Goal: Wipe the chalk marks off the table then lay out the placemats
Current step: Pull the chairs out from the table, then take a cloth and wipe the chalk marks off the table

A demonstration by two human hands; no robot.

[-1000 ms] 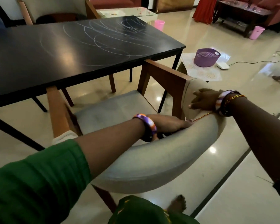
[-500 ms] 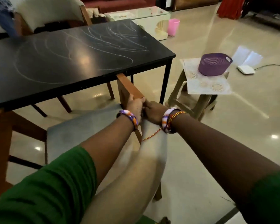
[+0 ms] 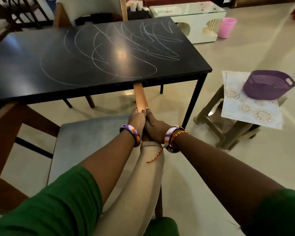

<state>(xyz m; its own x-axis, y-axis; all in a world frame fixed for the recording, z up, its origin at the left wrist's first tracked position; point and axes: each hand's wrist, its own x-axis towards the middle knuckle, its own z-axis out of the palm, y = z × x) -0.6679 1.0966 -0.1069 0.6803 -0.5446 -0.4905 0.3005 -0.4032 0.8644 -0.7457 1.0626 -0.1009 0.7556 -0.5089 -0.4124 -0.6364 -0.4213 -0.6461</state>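
Observation:
A black table fills the upper left, and white chalk marks scrawl across its top. In front of it stands a chair with a grey seat. Its wooden armrest reaches under the table's front edge. My left hand and my right hand sit side by side, both closed on the near end of that armrest. Pale patterned placemats lie on a low stool to the right, under a purple basket.
Another chair stands behind the table. A white low table and a pink cup are at the back right. A brown wooden chair frame is at my left. Tiled floor lies to the right.
The chair has been turned and pushed toward the table, so its armrest now goes under the table edge. Both hands shifted from the chair's padded back to the armrest.

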